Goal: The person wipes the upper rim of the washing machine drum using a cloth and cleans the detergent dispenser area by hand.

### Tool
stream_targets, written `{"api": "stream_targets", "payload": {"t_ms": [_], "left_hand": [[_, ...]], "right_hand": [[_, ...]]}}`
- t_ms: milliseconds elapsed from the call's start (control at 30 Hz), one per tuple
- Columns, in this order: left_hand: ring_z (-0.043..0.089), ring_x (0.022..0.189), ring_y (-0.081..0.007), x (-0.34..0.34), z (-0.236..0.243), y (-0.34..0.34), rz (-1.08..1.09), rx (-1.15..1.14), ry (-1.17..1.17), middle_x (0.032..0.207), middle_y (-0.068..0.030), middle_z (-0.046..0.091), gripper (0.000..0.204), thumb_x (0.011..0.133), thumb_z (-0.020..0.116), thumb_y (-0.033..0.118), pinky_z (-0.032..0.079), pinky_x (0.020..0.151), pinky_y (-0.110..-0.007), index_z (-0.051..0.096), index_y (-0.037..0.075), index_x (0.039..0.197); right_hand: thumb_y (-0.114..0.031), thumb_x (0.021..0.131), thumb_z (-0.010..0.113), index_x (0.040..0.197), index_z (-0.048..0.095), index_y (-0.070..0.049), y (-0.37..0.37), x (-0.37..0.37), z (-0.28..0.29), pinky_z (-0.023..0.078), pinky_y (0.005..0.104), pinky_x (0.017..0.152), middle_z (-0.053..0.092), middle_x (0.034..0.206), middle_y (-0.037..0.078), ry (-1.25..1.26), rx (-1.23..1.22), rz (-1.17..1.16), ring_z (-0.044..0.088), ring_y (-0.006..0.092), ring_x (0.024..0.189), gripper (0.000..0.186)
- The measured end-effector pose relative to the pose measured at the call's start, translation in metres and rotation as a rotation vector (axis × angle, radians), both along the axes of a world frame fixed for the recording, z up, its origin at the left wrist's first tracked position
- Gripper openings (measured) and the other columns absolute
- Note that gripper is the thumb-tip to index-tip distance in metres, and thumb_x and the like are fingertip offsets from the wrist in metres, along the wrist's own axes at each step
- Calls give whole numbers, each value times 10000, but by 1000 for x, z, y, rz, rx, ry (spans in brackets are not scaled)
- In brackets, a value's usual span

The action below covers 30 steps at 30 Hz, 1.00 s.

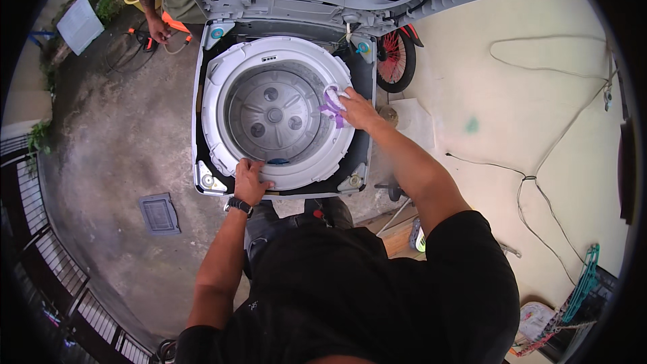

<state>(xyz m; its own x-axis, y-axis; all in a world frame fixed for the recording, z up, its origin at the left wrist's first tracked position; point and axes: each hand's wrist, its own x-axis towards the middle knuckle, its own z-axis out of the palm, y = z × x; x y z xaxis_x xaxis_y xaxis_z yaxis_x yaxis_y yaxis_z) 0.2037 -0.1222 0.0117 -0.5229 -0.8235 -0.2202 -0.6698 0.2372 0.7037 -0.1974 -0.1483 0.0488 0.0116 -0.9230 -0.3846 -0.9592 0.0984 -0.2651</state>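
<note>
L hand [251, 180] grips near edge of white tub ring [222, 135], fingers curled over it. R hand [358, 110] pinches white-purple cloth [333, 102] on ring's right side. Best: brace w/ L, wipe along the rim w/ steady pressure, keep cloth clear of drum [275, 116].

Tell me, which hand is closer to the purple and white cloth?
Right. The right hand holds the cloth on the tub ring's far right side; the left hand grips the ring's near edge.
</note>
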Motion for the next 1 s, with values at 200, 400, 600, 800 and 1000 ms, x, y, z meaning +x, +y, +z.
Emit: {"api": "stream_targets", "payload": {"t_ms": [200,400,600,800,1000], "left_hand": [[536,1081,-342,-4,-6,2,31,119,-31,1082,-132,542,542,616,893,129,465,958,-442,666,58,1103],[539,1083,-350,-17,-2,3,-7,124,-66,1087,-135,552,537,628,888,133,462,965,-451,650,68,1105],[531,1091,-366,-31,0,-1,-20,107,-110,1108,-152,543,543,644,887,137,459,962,-458,633,79,1120],[544,1078,-376,-25,-4,-2,-10,120,-127,1098,-156,552,567,618,903,135,472,940,-469,627,79,1110],[540,1091,-377,-23,-6,-5,-55,143,-147,1124,-159,551,588,606,914,149,469,962,-466,643,66,1121]], "right_hand": [[-152,893,691,1195,600,-6,113,105,-21,517,475,919,506,1180,222,-101,80,-147,621,410,1035,347],[-74,898,616,1186,633,-66,30,15,-15,516,448,961,517,1211,173,67,89,-34,613,385,1090,288],[-80,907,551,1173,656,-149,-100,-4,-6,511,423,986,509,1254,100,177,-319,-18,559,332,1158,294],[-57,840,660,1168,638,-126,-62,144,-16,510,440,966,496,1277,130,-238,-194,-20,547,340,1172,335],[-73,866,668,1273,585,-59,29,199,-4,486,441,990,492,1279,165,-541,-87,-337,559,353,1191,416]]}}
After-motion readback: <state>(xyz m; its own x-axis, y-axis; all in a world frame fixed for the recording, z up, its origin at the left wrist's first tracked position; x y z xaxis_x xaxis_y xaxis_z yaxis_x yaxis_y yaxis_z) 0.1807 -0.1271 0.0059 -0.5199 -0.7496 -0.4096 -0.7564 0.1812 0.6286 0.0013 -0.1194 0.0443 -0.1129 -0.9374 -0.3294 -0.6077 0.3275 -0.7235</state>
